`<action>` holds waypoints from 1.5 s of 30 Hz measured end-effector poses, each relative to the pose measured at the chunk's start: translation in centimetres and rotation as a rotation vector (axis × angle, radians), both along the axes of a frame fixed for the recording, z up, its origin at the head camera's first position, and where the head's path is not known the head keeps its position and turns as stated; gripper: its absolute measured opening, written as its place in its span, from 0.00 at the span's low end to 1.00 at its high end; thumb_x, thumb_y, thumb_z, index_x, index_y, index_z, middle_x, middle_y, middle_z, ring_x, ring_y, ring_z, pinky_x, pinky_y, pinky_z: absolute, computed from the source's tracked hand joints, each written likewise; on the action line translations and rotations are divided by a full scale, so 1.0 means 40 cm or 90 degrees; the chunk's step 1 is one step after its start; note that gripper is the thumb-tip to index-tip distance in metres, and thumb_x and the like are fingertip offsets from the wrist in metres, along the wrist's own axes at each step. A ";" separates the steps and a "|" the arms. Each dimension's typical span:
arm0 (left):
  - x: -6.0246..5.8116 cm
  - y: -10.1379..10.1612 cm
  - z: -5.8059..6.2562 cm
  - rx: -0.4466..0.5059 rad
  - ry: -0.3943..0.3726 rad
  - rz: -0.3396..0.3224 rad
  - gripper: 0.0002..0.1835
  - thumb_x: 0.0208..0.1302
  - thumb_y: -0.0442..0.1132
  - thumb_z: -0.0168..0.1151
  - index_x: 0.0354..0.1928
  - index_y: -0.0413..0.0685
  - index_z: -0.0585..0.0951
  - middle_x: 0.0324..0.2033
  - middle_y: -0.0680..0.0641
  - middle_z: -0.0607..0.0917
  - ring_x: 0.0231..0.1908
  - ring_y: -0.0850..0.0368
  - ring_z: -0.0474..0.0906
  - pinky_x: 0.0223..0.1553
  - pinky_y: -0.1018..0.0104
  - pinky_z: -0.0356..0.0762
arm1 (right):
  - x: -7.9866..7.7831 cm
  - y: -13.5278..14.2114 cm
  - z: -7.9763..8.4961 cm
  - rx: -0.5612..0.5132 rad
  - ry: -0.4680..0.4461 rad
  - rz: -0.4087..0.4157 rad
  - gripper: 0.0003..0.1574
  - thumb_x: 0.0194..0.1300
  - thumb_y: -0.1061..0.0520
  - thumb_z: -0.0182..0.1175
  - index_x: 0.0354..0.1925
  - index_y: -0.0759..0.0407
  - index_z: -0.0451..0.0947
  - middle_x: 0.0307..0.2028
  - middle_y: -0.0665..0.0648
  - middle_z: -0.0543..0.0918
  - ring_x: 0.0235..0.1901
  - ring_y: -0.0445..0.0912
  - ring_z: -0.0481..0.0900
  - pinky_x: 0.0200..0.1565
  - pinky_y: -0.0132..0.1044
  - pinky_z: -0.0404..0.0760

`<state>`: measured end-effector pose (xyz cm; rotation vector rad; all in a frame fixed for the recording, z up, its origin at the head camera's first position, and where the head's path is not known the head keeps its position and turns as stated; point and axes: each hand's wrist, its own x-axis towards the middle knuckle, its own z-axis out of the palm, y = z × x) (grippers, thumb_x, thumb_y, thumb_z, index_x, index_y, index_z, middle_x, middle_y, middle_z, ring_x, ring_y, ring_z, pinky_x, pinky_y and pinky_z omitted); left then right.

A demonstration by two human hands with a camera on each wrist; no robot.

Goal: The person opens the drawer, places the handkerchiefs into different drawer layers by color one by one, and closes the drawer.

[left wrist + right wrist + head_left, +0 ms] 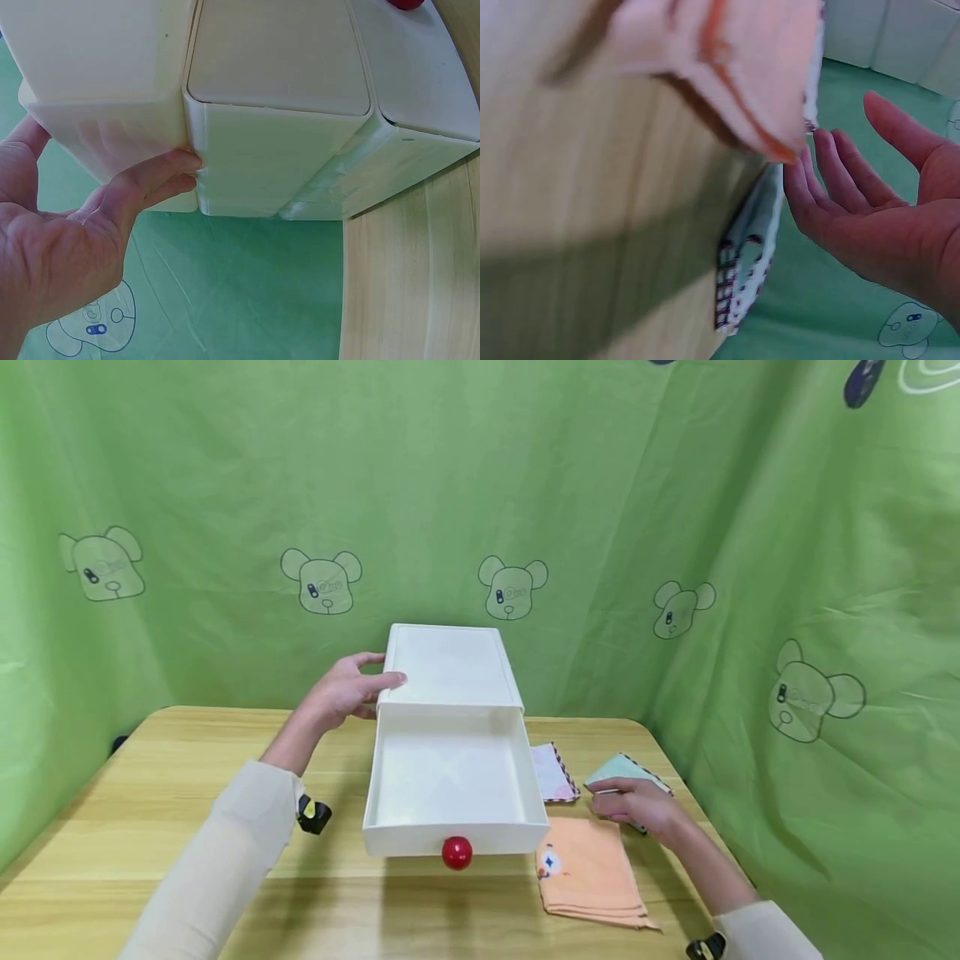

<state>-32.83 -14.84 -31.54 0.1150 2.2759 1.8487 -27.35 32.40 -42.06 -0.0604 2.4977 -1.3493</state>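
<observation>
A white drawer unit [450, 664] stands on the table with its top drawer [450, 772] pulled out. That drawer is bare inside and has a red knob [457, 852]. My left hand [347, 689] steadies the unit at its left side, thumb over the top edge, fingers [154, 176] against the side wall. My right hand [637, 804] hovers low by a folded green handkerchief [624, 768] with a checked edge, its fingers loosely extended and holding nothing. Closer to me lies a folded orange towel [588, 868] with an animal face on it.
A pale patterned handkerchief [551, 774] lies right beside the drawer unit, partly hidden by it. The wooden table [187, 793] ends at the green curtain [450, 485] behind and to the right. Two lower drawers [277, 56] sit beneath the pulled-out one.
</observation>
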 end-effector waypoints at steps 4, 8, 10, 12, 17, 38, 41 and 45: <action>0.000 -0.002 0.001 -0.003 0.003 0.001 0.48 0.65 0.47 0.70 0.80 0.47 0.54 0.28 0.51 0.79 0.29 0.58 0.77 0.45 0.56 0.89 | 0.003 0.007 -0.018 0.019 -0.016 0.006 0.36 0.64 0.58 0.68 0.66 0.70 0.72 0.61 0.71 0.80 0.59 0.60 0.80 0.59 0.52 0.82; -0.001 -0.003 0.001 -0.006 0.006 -0.002 0.48 0.65 0.47 0.70 0.80 0.46 0.53 0.25 0.53 0.76 0.28 0.60 0.75 0.45 0.57 0.89 | 0.007 0.012 -0.028 0.032 -0.026 0.018 0.40 0.57 0.60 0.72 0.66 0.69 0.73 0.61 0.69 0.80 0.61 0.62 0.79 0.63 0.55 0.79; -0.001 -0.002 0.000 -0.007 0.007 -0.004 0.48 0.65 0.47 0.70 0.80 0.46 0.53 0.24 0.54 0.75 0.28 0.60 0.75 0.45 0.57 0.88 | 0.008 0.015 -0.032 0.026 -0.027 0.026 0.41 0.54 0.63 0.72 0.66 0.70 0.73 0.62 0.70 0.79 0.62 0.63 0.78 0.65 0.56 0.77; -0.001 -0.002 0.000 -0.006 0.005 -0.003 0.48 0.65 0.47 0.70 0.80 0.46 0.54 0.24 0.54 0.75 0.28 0.60 0.75 0.45 0.57 0.88 | 0.008 0.020 -0.037 0.015 -0.030 0.035 0.43 0.52 0.65 0.72 0.66 0.71 0.72 0.63 0.70 0.78 0.63 0.63 0.77 0.66 0.55 0.76; 0.001 0.000 0.001 -0.009 0.003 -0.005 0.47 0.66 0.47 0.69 0.80 0.46 0.54 0.24 0.54 0.74 0.28 0.60 0.74 0.45 0.57 0.88 | 0.007 0.034 -0.053 -0.008 -0.048 0.063 0.46 0.49 0.67 0.72 0.67 0.73 0.70 0.65 0.71 0.75 0.66 0.66 0.73 0.64 0.49 0.79; -0.001 -0.001 0.001 -0.009 0.001 -0.009 0.48 0.66 0.48 0.69 0.80 0.47 0.53 0.30 0.50 0.80 0.32 0.58 0.78 0.46 0.57 0.88 | 0.002 0.010 -0.058 0.110 -0.011 0.025 0.31 0.43 0.68 0.72 0.51 0.68 0.83 0.43 0.60 0.86 0.43 0.50 0.80 0.46 0.37 0.79; -0.001 -0.002 0.000 -0.005 -0.002 -0.008 0.48 0.66 0.47 0.69 0.80 0.47 0.53 0.33 0.49 0.81 0.32 0.57 0.79 0.46 0.56 0.88 | 0.002 0.006 -0.052 0.135 -0.011 0.018 0.28 0.43 0.68 0.73 0.48 0.68 0.83 0.42 0.59 0.85 0.43 0.50 0.78 0.46 0.37 0.78; -0.001 -0.003 0.000 -0.003 -0.002 -0.009 0.48 0.66 0.47 0.69 0.80 0.46 0.52 0.37 0.47 0.83 0.34 0.56 0.80 0.46 0.56 0.88 | 0.002 0.002 -0.045 0.153 -0.013 0.029 0.25 0.44 0.68 0.72 0.46 0.68 0.84 0.39 0.58 0.85 0.41 0.50 0.78 0.45 0.37 0.79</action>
